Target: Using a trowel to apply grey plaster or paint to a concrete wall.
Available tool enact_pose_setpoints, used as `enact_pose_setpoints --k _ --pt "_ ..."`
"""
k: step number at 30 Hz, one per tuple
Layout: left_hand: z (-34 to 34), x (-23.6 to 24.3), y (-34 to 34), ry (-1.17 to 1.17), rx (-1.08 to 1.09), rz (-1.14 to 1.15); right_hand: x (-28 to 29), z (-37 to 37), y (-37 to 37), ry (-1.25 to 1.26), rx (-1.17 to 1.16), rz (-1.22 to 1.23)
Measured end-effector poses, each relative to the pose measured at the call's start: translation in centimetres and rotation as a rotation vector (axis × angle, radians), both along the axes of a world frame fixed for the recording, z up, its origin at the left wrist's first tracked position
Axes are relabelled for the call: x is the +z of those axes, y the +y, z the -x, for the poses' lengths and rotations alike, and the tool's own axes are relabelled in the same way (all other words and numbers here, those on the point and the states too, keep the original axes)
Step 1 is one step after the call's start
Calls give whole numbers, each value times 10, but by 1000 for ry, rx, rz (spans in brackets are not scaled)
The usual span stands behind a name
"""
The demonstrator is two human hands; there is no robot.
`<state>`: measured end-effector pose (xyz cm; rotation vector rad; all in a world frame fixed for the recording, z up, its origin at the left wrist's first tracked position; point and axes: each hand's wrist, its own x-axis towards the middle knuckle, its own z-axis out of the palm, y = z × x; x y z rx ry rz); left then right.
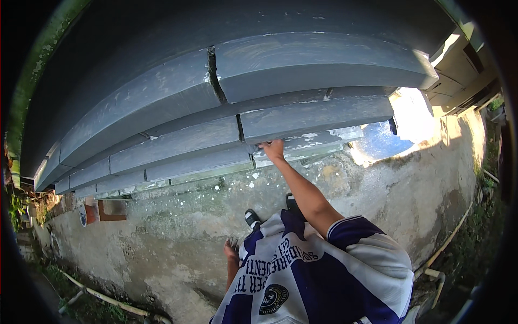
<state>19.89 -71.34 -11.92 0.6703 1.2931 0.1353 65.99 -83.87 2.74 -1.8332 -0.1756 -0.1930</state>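
Concrete ground below; right hand (273,149) grip grasping grey block (302,147) edge (left hand (231,250) released).

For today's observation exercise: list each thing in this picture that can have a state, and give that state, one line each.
right hand: reaching out, fingers on the edge of a grey block
left hand: hanging down, holding nothing
grey blocks: stacked in stepped rows, gaps between them
concrete ground: stained, partly sunlit
pipe: lying along the ground's edge

Place: I see an outdoor yard beside a building, in sunlight.
Wall: grey stepped siding boards (302,65), my right hand (273,149) touching them.
Ground: stained concrete slab (178,237) below that hand.
Edge: pale pipe (116,302) and weeds beyond.
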Motion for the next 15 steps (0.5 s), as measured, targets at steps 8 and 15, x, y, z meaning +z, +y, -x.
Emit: enact_pose_setpoints --k 8,15 --pt "-16 32 10 34 6 -90 5 -62 -219 149 -439 43" --pt "37 -84 16 -17 12 -4 53 -88 -350 -481 -464 694"
